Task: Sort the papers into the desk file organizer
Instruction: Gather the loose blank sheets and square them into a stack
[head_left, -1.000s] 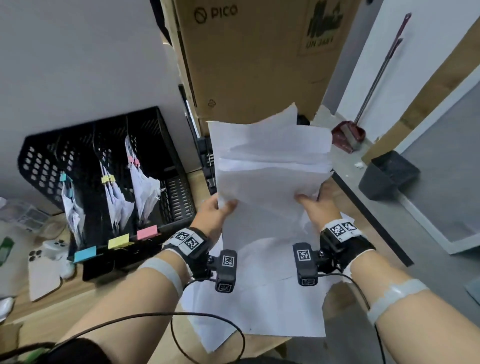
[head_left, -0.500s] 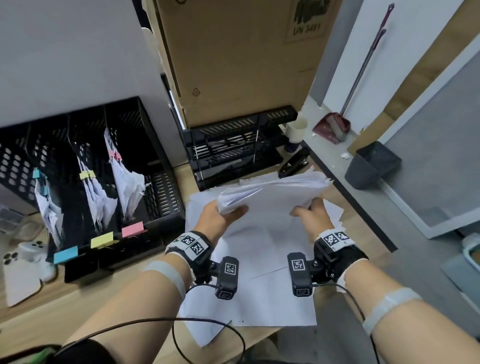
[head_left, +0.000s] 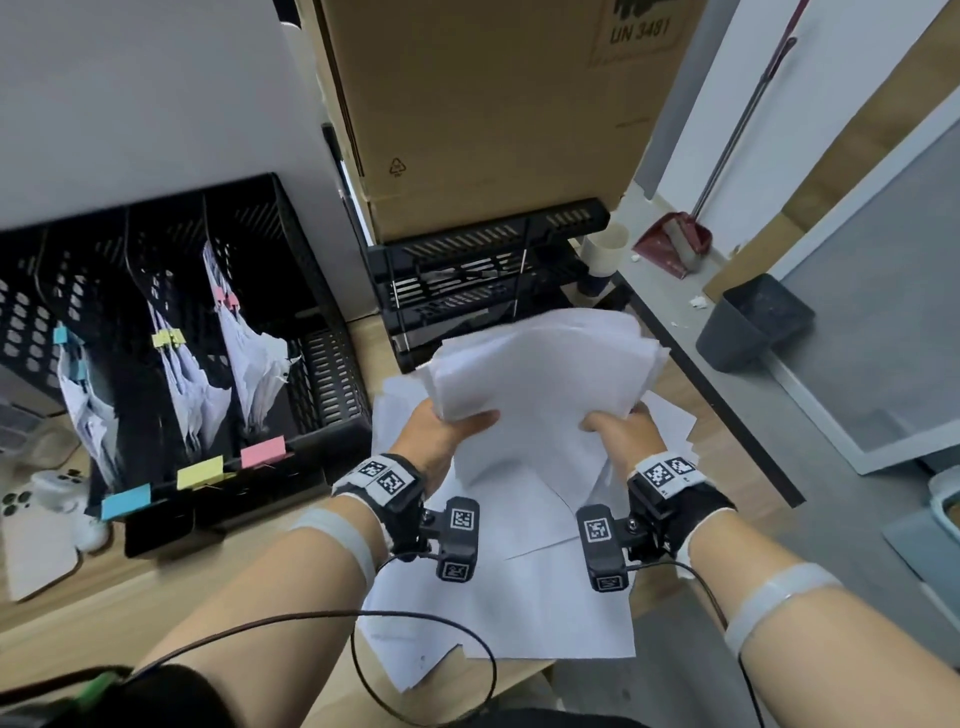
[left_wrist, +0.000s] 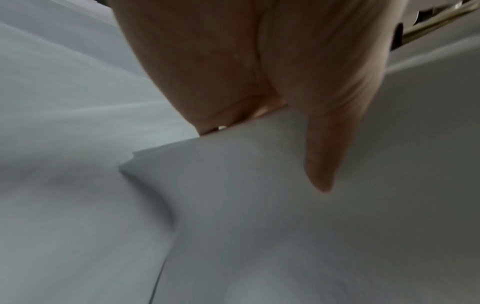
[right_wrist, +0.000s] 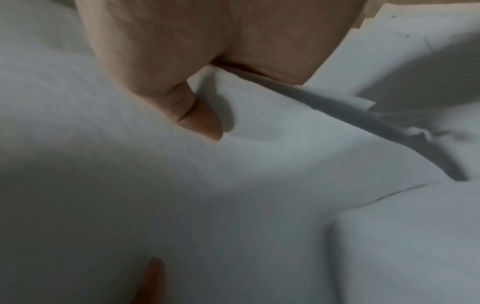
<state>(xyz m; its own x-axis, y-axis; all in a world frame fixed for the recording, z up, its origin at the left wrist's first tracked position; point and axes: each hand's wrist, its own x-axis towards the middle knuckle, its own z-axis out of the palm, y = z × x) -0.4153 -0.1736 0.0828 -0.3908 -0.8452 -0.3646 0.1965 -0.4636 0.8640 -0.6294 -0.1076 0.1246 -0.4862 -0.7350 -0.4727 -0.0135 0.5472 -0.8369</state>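
Note:
Both hands hold a stack of white papers over the desk. My left hand grips the stack's left edge, thumb on top; the left wrist view shows that thumb pressed on the paper. My right hand grips the right edge, its thumb lying on the sheets. More loose sheets lie under the stack on the desk. The black file organizer stands to the left, with clipped paper bundles in three slots tagged blue, yellow and pink.
A black letter tray sits behind the papers under a cardboard box. A phone and a white controller lie at the far left. The desk edge runs on the right; a grey bin and a dustpan stand on the floor.
The stack, held upright a second ago, has been lowered and tipped flatter over the desk sheets. Both hands kept their grip. The view has tilted down.

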